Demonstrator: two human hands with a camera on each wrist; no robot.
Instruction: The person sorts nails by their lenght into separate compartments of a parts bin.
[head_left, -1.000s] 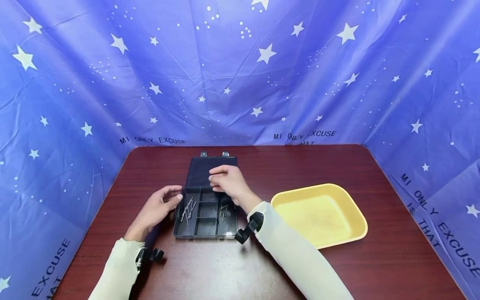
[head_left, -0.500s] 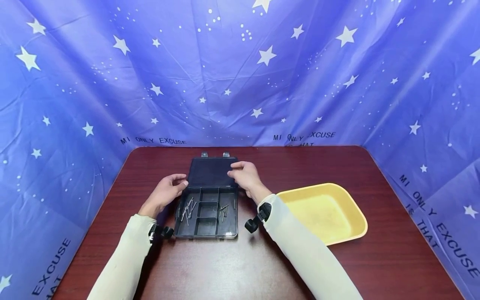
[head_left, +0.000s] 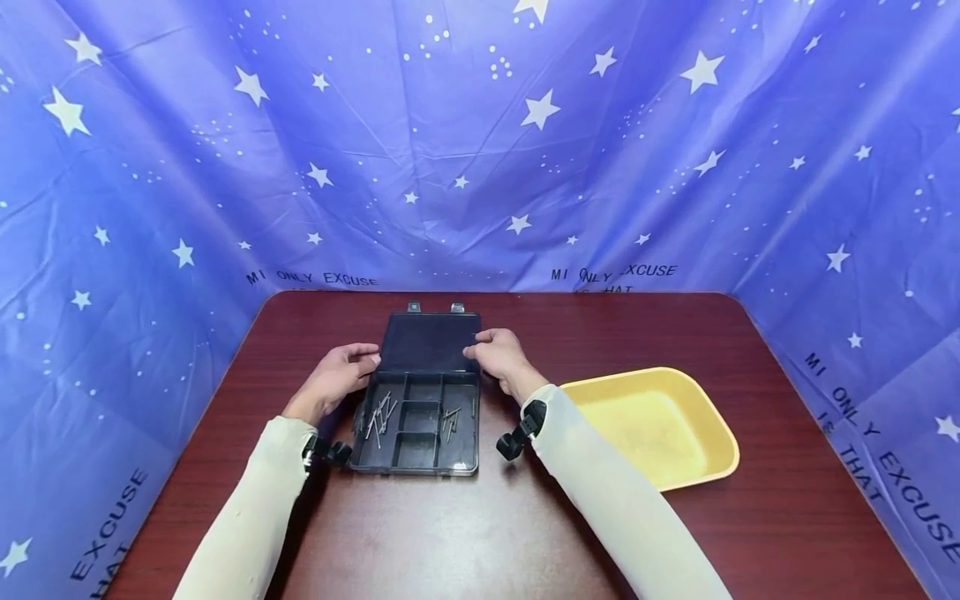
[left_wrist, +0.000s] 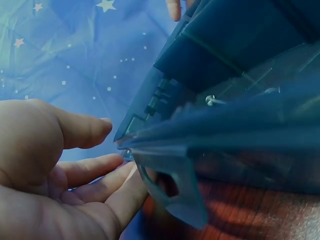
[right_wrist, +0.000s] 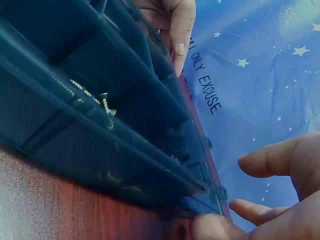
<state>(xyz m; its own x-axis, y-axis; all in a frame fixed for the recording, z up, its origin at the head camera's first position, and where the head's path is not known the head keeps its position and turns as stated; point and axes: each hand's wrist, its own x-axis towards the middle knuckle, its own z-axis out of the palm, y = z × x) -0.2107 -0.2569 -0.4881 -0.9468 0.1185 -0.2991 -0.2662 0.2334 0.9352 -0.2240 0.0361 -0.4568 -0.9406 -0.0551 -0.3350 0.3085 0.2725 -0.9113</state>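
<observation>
A dark plastic compartment box (head_left: 417,414) lies on the table, its lid (head_left: 431,343) folded back flat behind it. Several long nails (head_left: 381,419) sit in the left compartment, and short gold-toned screws (right_wrist: 90,94) in the right one. At the lid's left edge is my left hand (head_left: 336,385), fingers low by the edge and thumb held apart above, next to a clear side clip (left_wrist: 172,185). My right hand (head_left: 506,360) is at the lid's right edge; in the right wrist view its thumb stands off from the plastic. Whether the fingertips touch the lid is partly hidden.
A yellow tub (head_left: 720,446) stands on the red-brown table (head_left: 442,533) at the right, partly behind my right sleeve. Two latches (head_left: 457,307) stick out from the lid's far edge. A blue star-print curtain (head_left: 480,150) hangs behind and at both sides.
My right hand has moved right from over the lid to its right edge. My left hand has gone up along the left side, from the tray to the lid. The lid still lies flat.
</observation>
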